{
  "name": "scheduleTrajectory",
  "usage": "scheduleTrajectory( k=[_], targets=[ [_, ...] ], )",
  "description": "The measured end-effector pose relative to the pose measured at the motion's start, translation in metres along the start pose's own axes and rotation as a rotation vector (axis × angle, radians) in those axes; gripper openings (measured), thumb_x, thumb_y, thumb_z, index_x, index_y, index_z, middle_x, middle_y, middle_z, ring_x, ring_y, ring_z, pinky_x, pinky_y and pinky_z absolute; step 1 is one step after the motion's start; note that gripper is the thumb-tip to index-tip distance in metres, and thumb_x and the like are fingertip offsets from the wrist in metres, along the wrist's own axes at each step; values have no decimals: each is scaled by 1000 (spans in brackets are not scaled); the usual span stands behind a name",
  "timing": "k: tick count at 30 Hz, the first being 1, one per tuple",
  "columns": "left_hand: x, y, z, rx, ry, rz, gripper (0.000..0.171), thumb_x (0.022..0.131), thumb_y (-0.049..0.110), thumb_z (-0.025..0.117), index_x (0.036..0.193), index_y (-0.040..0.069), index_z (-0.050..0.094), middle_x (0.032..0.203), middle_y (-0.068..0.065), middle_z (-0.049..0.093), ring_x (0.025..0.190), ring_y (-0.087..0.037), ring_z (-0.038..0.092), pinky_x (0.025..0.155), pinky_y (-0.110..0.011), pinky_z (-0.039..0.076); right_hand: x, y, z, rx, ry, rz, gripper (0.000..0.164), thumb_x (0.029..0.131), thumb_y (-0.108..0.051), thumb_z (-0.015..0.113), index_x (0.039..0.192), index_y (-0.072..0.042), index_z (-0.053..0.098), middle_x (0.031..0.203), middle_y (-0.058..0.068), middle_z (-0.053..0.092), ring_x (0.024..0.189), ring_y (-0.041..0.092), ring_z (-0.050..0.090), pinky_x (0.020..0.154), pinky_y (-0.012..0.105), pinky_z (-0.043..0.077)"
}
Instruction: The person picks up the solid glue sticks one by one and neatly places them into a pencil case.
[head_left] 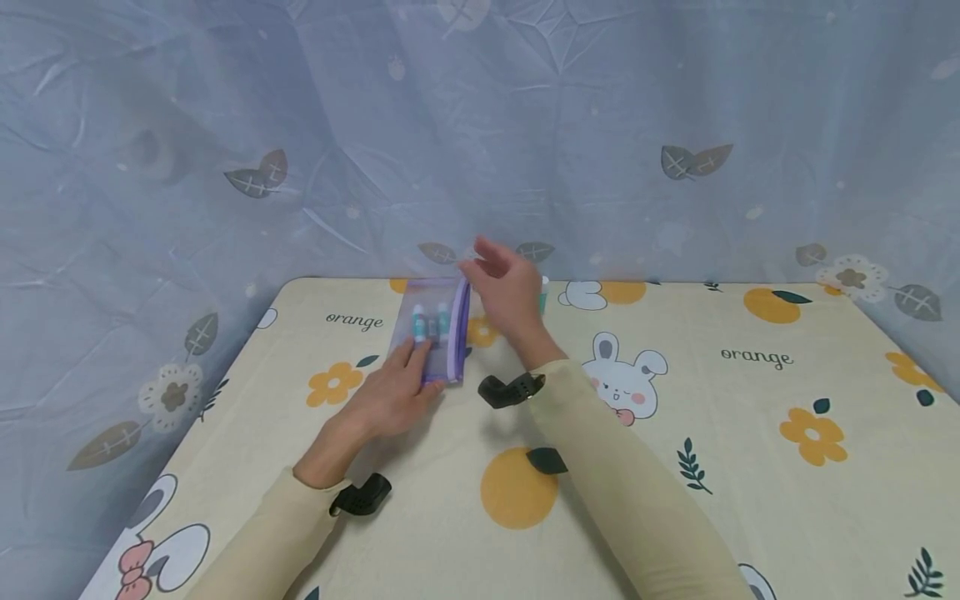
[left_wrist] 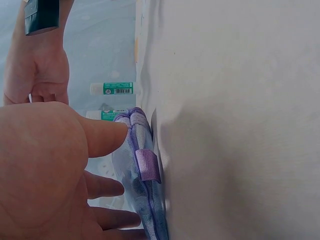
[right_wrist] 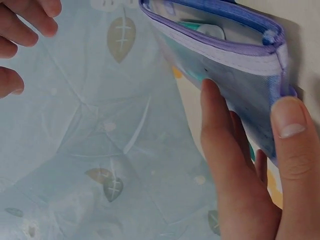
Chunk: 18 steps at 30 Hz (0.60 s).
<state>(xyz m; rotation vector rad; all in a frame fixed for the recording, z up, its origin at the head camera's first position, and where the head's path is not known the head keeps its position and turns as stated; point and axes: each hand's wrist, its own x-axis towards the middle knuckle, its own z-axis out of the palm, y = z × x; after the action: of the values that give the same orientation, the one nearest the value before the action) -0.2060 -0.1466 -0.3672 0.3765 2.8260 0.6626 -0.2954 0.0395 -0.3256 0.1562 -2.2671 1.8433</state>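
1. A translucent mesh pouch with purple edging (head_left: 441, 354) lies near the far edge of the surface (head_left: 420, 533), its mouth parted and facing the person's right.
2. Two green-and-white tubes (head_left: 419, 323) show through the mesh; a small gap between them is too blurred to read.
3. The left hand (head_left: 397, 400) rests on the pouch, fingers straight across the top, thumb at the near corner of the mouth. Its grip looks like light pressure, probably to steady the pouch.
4. The right hand (head_left: 510, 292) hangs by the mouth's far end, its grip loosely spread and holding nothing, seemingly clear of the pouch.
5. Beyond the pouch, the left wrist view shows an upright tube (left_wrist: 112, 88) and another partly covered tube (left_wrist: 100, 115). From the head, the right hand masks most of that spot.
6. Behind everything hangs a leaf-printed blue sheet (head_left: 555, 108).
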Motion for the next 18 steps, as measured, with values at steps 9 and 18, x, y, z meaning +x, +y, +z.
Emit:
scheduleTrajectory(
  k=[9,18],
  targets=[
    [-1,1,0,-11,2,3,71,113,32,47,169,1,16,175,-32,9,162,-50,20,128,-63,29,5,1,-19,-10,44,35,52,100,-32,76,149,-21,62,147,-3,68,132,16,67,111,33,55],
    [-1,0,0,-12,1,11,72,113,31,47,169,0,16,175,-33,9,162,-50,18,128,-63,28,12,8,-38,-11,88,35,52,99,-30,78,148,-21,63,147,-2,68,134,16,66,113,33,53]
  ],
)
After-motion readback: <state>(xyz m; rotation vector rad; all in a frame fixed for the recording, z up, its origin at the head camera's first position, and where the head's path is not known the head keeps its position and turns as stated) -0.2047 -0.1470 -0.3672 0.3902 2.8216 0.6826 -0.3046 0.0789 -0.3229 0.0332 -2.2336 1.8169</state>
